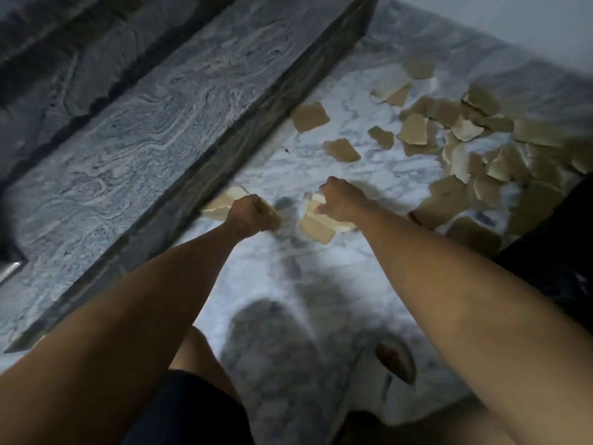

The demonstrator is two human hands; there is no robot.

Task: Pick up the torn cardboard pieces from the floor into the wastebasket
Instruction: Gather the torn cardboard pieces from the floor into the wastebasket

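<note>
The left hand (pixel 253 213) and the right hand (pixel 337 200) each grip torn cardboard pieces (pixel 317 224) above the marble floor (pixel 288 165). More pieces lie scattered at the right.

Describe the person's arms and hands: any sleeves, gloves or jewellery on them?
Both forearms are bare to the bottom edge of the picture: no sleeves show. The left hand and the right hand wear no gloves, and no watch, bracelet or ring is visible, though the picture is dim and blurred.

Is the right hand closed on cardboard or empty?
Closed on cardboard: the right hand has its fingers curled around several pale torn cardboard pieces just above the marble floor.
</note>
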